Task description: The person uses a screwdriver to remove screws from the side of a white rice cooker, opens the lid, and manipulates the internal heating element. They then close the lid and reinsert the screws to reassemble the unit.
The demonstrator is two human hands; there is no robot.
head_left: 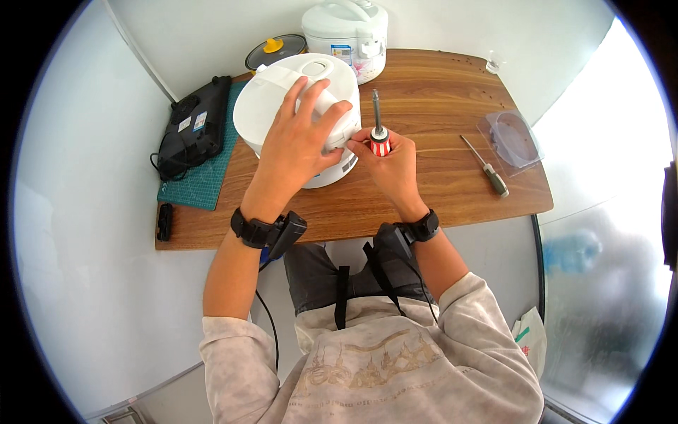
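Observation:
A white rice cooker (258, 113) stands near the table's middle. My left hand (300, 145) rests on it, open, with bent, spread fingers over the lid and handle and the thumb low by the front latch. My right hand (390, 169), just right of the cooker, is closed round a red-and-white screwdriver (380, 146), its metal shaft pointing up; the thumb tip is at the latch area, where any contact is hard to make out. A second screwdriver (494, 177), grey-green handled, lies to the right.
Behind are another cooker (345, 32) and a yellow-knobbed glass lid (272, 46). A black appliance (191, 141) sits on a green mat (205, 191) at left, with a small black object (165, 222) below. Clear plastic packaging (512, 141) lies right. The wooden table (452, 106) meets white walls.

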